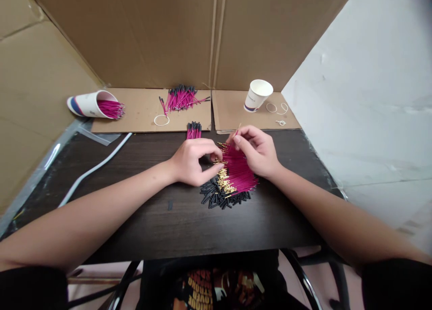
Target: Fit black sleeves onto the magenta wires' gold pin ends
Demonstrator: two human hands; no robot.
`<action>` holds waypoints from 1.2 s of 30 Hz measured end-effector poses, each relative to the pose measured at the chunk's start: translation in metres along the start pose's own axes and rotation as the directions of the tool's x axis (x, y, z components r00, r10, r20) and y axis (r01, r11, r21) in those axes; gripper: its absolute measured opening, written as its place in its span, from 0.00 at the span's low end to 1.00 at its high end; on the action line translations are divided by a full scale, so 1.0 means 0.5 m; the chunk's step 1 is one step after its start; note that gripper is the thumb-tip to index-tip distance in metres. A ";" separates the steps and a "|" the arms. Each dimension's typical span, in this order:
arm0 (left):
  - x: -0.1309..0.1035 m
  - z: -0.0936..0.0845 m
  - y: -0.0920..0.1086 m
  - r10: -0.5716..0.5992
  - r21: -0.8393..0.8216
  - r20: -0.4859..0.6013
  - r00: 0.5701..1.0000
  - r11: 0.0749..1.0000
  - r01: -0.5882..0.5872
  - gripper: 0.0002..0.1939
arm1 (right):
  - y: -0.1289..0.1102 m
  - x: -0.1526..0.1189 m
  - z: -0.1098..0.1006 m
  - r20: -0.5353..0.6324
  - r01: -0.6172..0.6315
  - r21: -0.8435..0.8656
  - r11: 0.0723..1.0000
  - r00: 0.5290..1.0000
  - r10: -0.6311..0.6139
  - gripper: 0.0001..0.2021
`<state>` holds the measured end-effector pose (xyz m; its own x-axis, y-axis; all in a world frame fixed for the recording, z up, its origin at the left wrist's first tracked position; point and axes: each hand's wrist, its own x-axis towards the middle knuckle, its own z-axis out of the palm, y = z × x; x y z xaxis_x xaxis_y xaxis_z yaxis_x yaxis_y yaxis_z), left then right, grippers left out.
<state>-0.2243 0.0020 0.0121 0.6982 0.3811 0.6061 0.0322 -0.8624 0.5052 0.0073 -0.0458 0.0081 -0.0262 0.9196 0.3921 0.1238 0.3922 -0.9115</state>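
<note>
A pile of magenta wires [239, 170] with gold pin ends [224, 181] lies on the dark table between my hands. My right hand [259, 152] is closed in a pinch above its upper right side, with one magenta wire [237, 132] between thumb and forefinger, its gold tip pointing up. At the pile's left edge my left hand [197, 161] is curled, thumb and forefinger nearly meeting over the gold ends; what sits between those fingertips is too small to make out. Short black sleeves [213, 196] are scattered under and in front of the pile.
Black-capped magenta wires [182, 98] lie on a cardboard sheet [141, 104], a smaller bundle [193, 130] beyond my left hand. A tipped paper cup [89, 105] holds wires; another cup [258, 95] stands upright near rubber bands [277, 108]. A pale cable [97, 168] crosses the table's left side.
</note>
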 end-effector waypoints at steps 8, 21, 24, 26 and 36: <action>-0.002 -0.017 0.017 0.086 -0.160 0.374 0.923 0.987 -0.027 0.06 | 0.053 0.032 -0.023 -0.145 -0.116 0.062 0.991 0.982 0.124 0.17; 0.002 -0.015 0.026 0.063 -0.232 0.372 0.926 0.972 0.027 0.07 | 0.062 0.031 -0.025 -0.114 -0.165 0.085 0.983 0.978 0.174 0.13; 0.006 -0.014 0.022 0.010 -0.263 0.247 0.969 0.963 0.057 0.05 | 0.056 0.031 -0.027 -0.103 -0.164 0.058 0.985 0.980 0.169 0.12; 0.007 -0.010 0.017 -0.048 -0.226 0.130 0.990 0.971 0.077 0.03 | 0.049 0.030 -0.028 -0.093 -0.156 0.013 0.988 0.983 0.157 0.10; 0.006 0.013 -0.012 -0.280 0.034 -0.317 0.906 0.951 0.306 0.04 | 0.035 0.023 -0.028 -0.030 -0.108 -0.073 0.991 0.994 0.106 0.08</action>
<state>-0.2175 0.0063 0.0067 0.3968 0.6927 0.6022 0.2685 -0.7150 0.6455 0.0232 -0.0286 -0.0016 0.0168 0.9548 0.2968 0.1979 0.2878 -0.9370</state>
